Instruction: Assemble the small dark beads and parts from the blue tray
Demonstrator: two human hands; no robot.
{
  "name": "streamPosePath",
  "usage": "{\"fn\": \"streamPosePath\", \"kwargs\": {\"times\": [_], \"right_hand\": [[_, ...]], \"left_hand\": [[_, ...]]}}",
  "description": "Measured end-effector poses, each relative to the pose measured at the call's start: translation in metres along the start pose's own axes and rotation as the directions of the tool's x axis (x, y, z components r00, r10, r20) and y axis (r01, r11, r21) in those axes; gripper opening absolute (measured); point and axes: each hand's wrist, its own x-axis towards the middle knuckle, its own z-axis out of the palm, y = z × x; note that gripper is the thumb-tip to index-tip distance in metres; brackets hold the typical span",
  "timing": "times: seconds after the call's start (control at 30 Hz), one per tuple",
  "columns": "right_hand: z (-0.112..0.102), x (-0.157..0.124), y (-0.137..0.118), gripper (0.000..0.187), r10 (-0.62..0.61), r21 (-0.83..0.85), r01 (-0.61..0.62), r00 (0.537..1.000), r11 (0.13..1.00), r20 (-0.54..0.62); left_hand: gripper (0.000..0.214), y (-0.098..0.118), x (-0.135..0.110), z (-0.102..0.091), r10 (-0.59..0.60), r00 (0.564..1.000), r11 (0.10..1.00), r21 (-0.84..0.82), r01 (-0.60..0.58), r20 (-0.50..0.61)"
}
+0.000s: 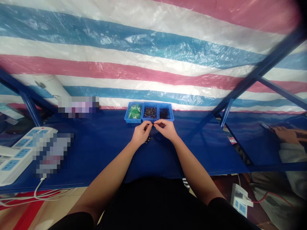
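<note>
My left hand [141, 133] and my right hand [167, 130] meet over the blue table, fingertips nearly touching. Both are closed in a pinch around a tiny dark piece [153, 124], too small to name. Just beyond them stand three blue bins side by side. The left bin [133, 121] holds green and clear plastic packets [135, 111]. Small brass-and-black parts [150, 112] fill the middle bin [150, 120], and small black parts [164, 113] lie in the right bin [171, 117]. A few loose brass-coloured parts [149, 139] rest on the table beside my left hand.
A white power strip [28, 143] and a blurred-out object with a white cable [38, 188] lie at the left. Blue metal posts [226, 113] frame both sides. Striped sheeting [144, 70] hangs behind. At far right, another person's hand [286, 134] is visible near a second power strip [240, 201].
</note>
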Motion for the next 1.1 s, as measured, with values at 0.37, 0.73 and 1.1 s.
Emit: {"fn": "streamPosePath", "kwargs": {"times": [0.37,0.73,1.1], "right_hand": [[0.0003,0.0000,0.0019,0.021,0.013,-0.008,-0.013,1.000,1.000,-0.001],[0.0011,-0.0005,0.0004,0.021,0.005,0.003,-0.005,1.000,1.000,-0.001],[-0.0005,-0.0010,0.0000,0.022,0.004,-0.004,-0.004,1.000,1.000,0.011]], "left_hand": [[0.025,-0.0011,-0.0003,0.0019,-0.010,0.999,1.000,-0.006,0.009,-0.030],[0.026,-0.0012,-0.0006,-0.0001,-0.030,0.999,1.000,-0.004,0.030,-0.021],[0.026,-0.0023,-0.0002,0.0007,-0.016,1.000,1.000,-0.017,0.016,-0.008]]}}
